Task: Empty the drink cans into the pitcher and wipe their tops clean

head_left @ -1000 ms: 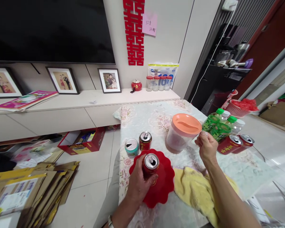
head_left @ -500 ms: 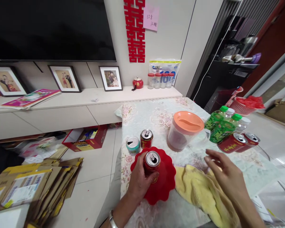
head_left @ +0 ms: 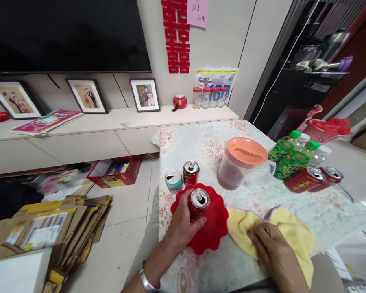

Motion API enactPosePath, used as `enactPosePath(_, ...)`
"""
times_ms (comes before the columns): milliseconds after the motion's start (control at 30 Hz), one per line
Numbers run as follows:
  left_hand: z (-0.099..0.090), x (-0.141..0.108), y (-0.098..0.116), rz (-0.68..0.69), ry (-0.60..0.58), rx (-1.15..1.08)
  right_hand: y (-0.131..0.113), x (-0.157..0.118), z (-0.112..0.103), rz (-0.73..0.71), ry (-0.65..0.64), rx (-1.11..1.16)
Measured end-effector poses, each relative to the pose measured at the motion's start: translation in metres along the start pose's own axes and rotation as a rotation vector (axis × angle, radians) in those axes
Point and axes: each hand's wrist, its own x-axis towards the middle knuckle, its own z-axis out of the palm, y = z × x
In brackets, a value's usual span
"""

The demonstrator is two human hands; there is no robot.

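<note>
My left hand [head_left: 183, 224] is wrapped round a red drink can [head_left: 199, 200] with an opened top. The can is held over a red scalloped plate [head_left: 212, 232]; whether its base touches the plate is hidden. To the right, the fingers of my right hand [head_left: 271, 244] pinch a yellow cloth [head_left: 293, 228] spread on the table. Just behind the plate stand a teal can [head_left: 173, 182] and another red can [head_left: 190, 173], both upright.
Beyond the plate is a clear pitcher with an orange lid [head_left: 245, 152]. Green-labelled bottles [head_left: 289, 160] and red cans [head_left: 306, 179] stand along the right side of the flowered tablecloth [head_left: 195, 142]. Flattened cardboard [head_left: 73, 232] lies on the floor at left.
My right hand has come down and left onto the yellow cloth and closed on it. The cloth lies flatter. My left hand keeps its hold on the can.
</note>
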Motion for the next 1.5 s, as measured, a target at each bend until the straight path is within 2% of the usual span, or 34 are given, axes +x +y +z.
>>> enactPosePath(133,-0.001,-0.002,0.001,-0.009,-0.002,-0.004,-0.006,0.008,-0.015,0.053,0.086,0.027)
enactPosePath(233,-0.003,-0.002,0.002,-0.003,-0.002,0.009,-0.013,0.013,-0.021,0.082,0.17,-0.028)
enactPosePath(300,-0.005,-0.003,0.004,0.007,-0.006,0.014,-0.018,0.014,-0.021,0.063,0.179,-0.097)
enactPosePath(367,-0.007,-0.003,0.005,0.02,-0.019,0.013,-0.021,0.013,-0.018,0.01,0.144,-0.209)
enactPosePath(500,-0.009,-0.003,0.009,0.078,-0.021,0.033,-0.013,0.01,-0.008,-0.145,-0.023,-0.373)
enactPosePath(567,-0.01,-0.003,0.011,0.106,-0.01,0.04,-0.007,0.011,-0.004,-0.163,-0.098,-0.355)
enactPosePath(633,-0.01,-0.003,0.013,0.114,-0.008,0.036,-0.006,0.013,-0.004,-0.115,-0.109,-0.322)
enactPosePath(800,-0.01,-0.003,0.016,0.087,-0.032,0.002,-0.034,0.025,-0.023,-0.013,0.075,-0.156)
enactPosePath(967,-0.005,-0.006,0.017,0.051,-0.011,-0.021,-0.071,0.041,-0.035,-0.028,0.179,0.071)
enactPosePath(1167,0.003,-0.007,0.017,0.14,0.043,0.001,-0.093,0.059,-0.022,-0.044,0.211,0.227)
enactPosePath(1333,0.0,-0.008,0.018,0.101,0.043,-0.035,-0.094,0.059,-0.014,-0.053,0.22,0.269)
enactPosePath(1500,0.0,-0.01,0.024,0.102,0.048,-0.009,-0.093,0.056,-0.011,-0.047,0.26,0.199)
